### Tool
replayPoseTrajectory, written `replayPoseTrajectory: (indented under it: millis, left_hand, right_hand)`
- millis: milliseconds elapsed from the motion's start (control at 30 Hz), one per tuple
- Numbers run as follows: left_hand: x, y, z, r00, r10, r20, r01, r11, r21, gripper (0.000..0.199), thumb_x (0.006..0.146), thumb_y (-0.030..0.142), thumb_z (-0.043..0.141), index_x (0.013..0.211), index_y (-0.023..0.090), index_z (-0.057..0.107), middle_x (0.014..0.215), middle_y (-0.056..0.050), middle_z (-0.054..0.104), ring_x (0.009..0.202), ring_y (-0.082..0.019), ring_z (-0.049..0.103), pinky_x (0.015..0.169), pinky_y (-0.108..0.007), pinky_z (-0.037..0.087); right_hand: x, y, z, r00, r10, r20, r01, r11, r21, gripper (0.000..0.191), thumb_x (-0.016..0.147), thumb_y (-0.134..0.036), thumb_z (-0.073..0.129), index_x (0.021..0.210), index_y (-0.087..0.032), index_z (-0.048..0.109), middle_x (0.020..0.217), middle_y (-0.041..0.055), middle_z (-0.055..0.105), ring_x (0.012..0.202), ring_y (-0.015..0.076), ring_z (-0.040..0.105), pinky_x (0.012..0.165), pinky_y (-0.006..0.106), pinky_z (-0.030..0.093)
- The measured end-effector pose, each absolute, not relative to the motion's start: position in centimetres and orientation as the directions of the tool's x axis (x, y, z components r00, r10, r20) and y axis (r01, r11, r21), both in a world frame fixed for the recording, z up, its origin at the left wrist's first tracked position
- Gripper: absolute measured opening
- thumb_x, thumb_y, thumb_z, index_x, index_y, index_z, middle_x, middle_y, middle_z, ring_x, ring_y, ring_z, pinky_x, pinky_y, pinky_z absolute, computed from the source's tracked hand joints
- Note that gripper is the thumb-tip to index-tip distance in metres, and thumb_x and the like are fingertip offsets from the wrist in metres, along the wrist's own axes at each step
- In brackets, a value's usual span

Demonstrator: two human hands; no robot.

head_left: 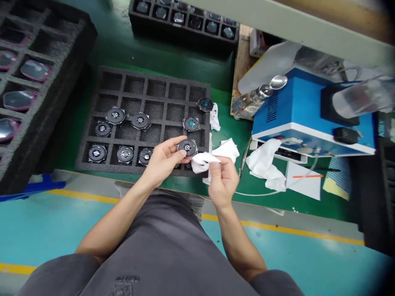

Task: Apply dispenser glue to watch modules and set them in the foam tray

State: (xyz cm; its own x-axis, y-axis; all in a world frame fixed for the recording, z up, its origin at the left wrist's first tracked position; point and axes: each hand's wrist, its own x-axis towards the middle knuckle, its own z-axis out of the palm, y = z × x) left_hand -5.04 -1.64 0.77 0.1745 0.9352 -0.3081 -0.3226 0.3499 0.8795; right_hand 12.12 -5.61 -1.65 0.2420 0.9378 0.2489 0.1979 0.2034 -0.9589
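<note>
The left hand [161, 161] has its fingers clamped on the watch [187, 147] at their tips, the right hand [224, 181] pinches the cloth [203, 162] just beside them, so light strokes against a steady rim would probably wipe best.

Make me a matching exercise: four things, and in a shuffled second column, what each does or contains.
Column one
1. Person's bare left hand
2. Person's bare right hand
3. Thin orange stick
4. Dark grey rectangular foam tray

Column two
A. Lies across a flat white sheet
B. Pinches a crumpled white cloth
C. Has square compartments
D. Holds a round black watch body

Right pairs
1-D, 2-B, 3-A, 4-C
</note>
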Motion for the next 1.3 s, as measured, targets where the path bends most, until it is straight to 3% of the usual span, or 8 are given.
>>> replayPoseTrajectory:
  millis: [100,200,300,400,600,833,1067,1300]
  left_hand:
    - [-5.6,-0.8,1.1,0.104,0.973,-0.208,-0.165,0.223,0.961,0.049,0.083,0.028,0.073,0.13,0.014,0.066,0.111,-0.008,0.075,0.084,-0.019,0.075,0.084,-0.036,0.064]
    - [-6.9,1.3,1.9,0.004,1.0,-0.017,0.242,0.016,0.97,0.044,0.088,0.022,0.063,0.132,0.016,0.064,0.115,-0.008,0.074,0.089,-0.021,0.075,0.088,-0.038,0.062]
    - [-8.0,3.6,3.3,-0.008,0.993,0.116,0.68,-0.08,0.729,0.043,0.092,0.017,0.054,0.134,0.018,0.061,0.117,-0.009,0.073,0.104,-0.027,0.071,0.099,-0.046,0.055]
    - [-8.3,5.0,4.3,0.048,0.995,0.089,0.871,-0.085,0.483,0.042,0.093,0.017,0.049,0.135,0.016,0.058,0.115,-0.013,0.072,0.114,-0.033,0.065,0.099,-0.051,0.051]
    - [-8.2,6.1,4.3,0.135,0.986,0.096,0.951,-0.156,0.268,0.037,0.096,0.022,0.044,0.122,0.012,0.068,0.122,-0.018,0.069,0.12,-0.04,0.055,0.098,-0.056,0.048]
    - [-13.9,5.4,5.5,0.145,0.983,0.112,0.944,-0.171,0.283,0.048,0.094,0.036,0.055,0.136,0.015,0.063,0.131,-0.013,0.066,0.122,-0.036,0.054,0.106,-0.054,0.043]
    - [-17.2,4.4,6.0,0.185,0.983,-0.004,0.971,-0.182,0.156,0.058,0.082,0.043,0.073,0.132,0.014,0.065,0.126,-0.015,0.065,0.119,-0.036,0.052,0.104,-0.05,0.045]
    - [-16.2,5.3,5.5,0.147,0.988,0.041,0.982,-0.151,0.117,0.052,0.079,0.053,0.074,0.115,0.015,0.071,0.114,-0.019,0.067,0.114,-0.042,0.054,0.098,-0.056,0.048]
  right_hand:
    - [12.7,-5.0,-0.9,0.407,0.91,0.081,-0.128,0.144,-0.981,0.017,0.095,-0.039,0.066,0.095,-0.022,0.064,0.084,-0.001,0.062,0.077,0.0126,0.06,0.074,0.026,0.05]
    - [13.3,-4.2,0.2,0.411,0.912,0.007,-0.292,0.139,-0.946,0.021,0.089,-0.039,0.073,0.087,-0.021,0.062,0.08,-0.0018,0.058,0.076,0.0117,0.058,0.074,0.025,0.049]
    - [13.7,-4.1,0.6,0.404,0.913,-0.046,-0.347,0.107,-0.932,0.023,0.086,-0.039,0.076,0.085,-0.021,0.062,0.079,-0.0021,0.057,0.074,0.0112,0.056,0.072,0.024,0.049]
    - [13.6,-4.3,0.6,0.399,0.913,-0.09,-0.403,0.086,-0.911,0.026,0.083,-0.04,0.079,0.084,-0.02,0.063,0.078,-0.0024,0.057,0.073,0.0104,0.055,0.069,0.023,0.048]
    - [13.6,-4.2,0.9,0.411,0.901,-0.139,-0.462,0.074,-0.884,0.029,0.078,-0.04,0.083,0.082,-0.019,0.063,0.078,-0.003,0.058,0.072,0.0092,0.055,0.069,0.021,0.048]
    - [13.8,-4.2,0.5,0.407,0.899,-0.163,-0.461,0.048,-0.886,0.03,0.078,-0.042,0.083,0.086,-0.018,0.066,0.082,-0.001,0.063,0.077,0.0111,0.06,0.074,0.024,0.051]
    - [12.5,-4.0,0.4,0.348,0.92,-0.18,-0.479,0.009,-0.878,0.032,0.079,-0.041,0.084,0.083,-0.017,0.065,0.082,-0.0005,0.063,0.076,0.0104,0.061,0.072,0.023,0.051]
    - [11.5,-3.6,1.3,0.335,0.927,-0.168,-0.472,0.011,-0.882,0.029,0.081,-0.041,0.082,0.083,-0.018,0.064,0.081,-0.0009,0.064,0.076,0.0105,0.062,0.072,0.023,0.053]
